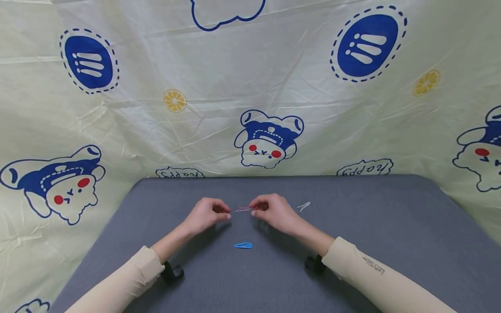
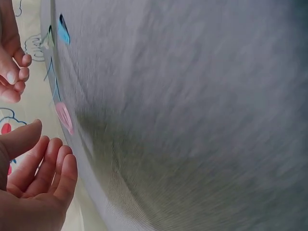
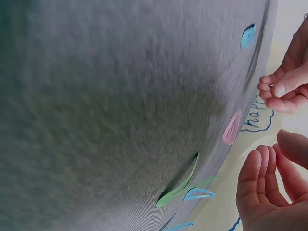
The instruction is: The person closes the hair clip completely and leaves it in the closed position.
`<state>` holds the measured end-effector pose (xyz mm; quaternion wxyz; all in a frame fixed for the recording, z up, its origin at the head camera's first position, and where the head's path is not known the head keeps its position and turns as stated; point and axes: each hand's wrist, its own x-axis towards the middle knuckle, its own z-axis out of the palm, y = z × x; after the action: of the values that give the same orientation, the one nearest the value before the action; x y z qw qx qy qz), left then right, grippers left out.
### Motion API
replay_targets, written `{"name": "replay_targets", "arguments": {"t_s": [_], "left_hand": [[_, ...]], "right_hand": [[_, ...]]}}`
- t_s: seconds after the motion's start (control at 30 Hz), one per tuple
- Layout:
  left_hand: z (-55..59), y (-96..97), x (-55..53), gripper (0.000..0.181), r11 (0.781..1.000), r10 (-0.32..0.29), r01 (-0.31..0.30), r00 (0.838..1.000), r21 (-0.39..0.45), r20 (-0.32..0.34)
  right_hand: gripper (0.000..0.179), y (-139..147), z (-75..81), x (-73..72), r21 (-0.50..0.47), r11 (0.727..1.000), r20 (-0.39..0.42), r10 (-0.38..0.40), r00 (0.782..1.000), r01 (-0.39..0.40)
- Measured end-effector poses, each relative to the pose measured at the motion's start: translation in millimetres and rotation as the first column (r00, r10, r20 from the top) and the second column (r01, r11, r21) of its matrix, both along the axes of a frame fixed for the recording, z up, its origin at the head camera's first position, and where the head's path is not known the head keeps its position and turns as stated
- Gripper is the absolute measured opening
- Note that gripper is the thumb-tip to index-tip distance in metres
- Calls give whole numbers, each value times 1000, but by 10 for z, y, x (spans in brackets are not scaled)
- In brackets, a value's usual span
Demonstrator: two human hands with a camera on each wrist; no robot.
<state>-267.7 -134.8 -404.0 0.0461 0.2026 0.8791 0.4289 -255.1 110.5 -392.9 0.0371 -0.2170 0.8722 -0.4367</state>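
Observation:
A pink snap hair clip [image 1: 243, 209] lies on the grey table between the two hands. My left hand [image 1: 209, 214] hovers at its left, thumb and fingers apart with nothing between them. At its right end, my right hand [image 1: 274, 212] overlaps it in the head view. The right wrist view shows the right thumb and fingers [image 3: 252, 178] spread, holding nothing, with the pink clip [image 3: 232, 128] lying beyond them. Nearer the body, a blue snap clip [image 1: 243, 245] lies flat. A pale green clip [image 3: 180, 190], its arms sprung apart, sits beside the right hand.
Close to the green clip are a blue clip [image 3: 198, 194] with its arms apart and another blue piece [image 3: 178, 226] at the frame's bottom. Behind the grey table [image 1: 372, 234] hangs a printed cloth [image 1: 219, 143]. Dark wrist straps [image 1: 172, 273] show below the sleeves.

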Motion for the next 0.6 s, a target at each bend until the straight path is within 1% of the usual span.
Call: {"name": "replay_targets", "arguments": {"t_s": [0.23, 0.43, 0.6], "left_hand": [[-27, 14, -167, 13, 1000, 22, -23, 999, -19, -23], [-59, 22, -271, 13, 999, 41, -41, 999, -33, -4], [-74, 23, -322, 13, 998, 27, -26, 1000, -62, 13]], "right_hand": [[17, -47, -29, -131, 43, 999, -8, -28, 1000, 29], [17, -90, -75, -210, 74, 996, 0, -51, 999, 51], [17, -120, -104, -261, 116, 991, -5, -58, 998, 58]]}}
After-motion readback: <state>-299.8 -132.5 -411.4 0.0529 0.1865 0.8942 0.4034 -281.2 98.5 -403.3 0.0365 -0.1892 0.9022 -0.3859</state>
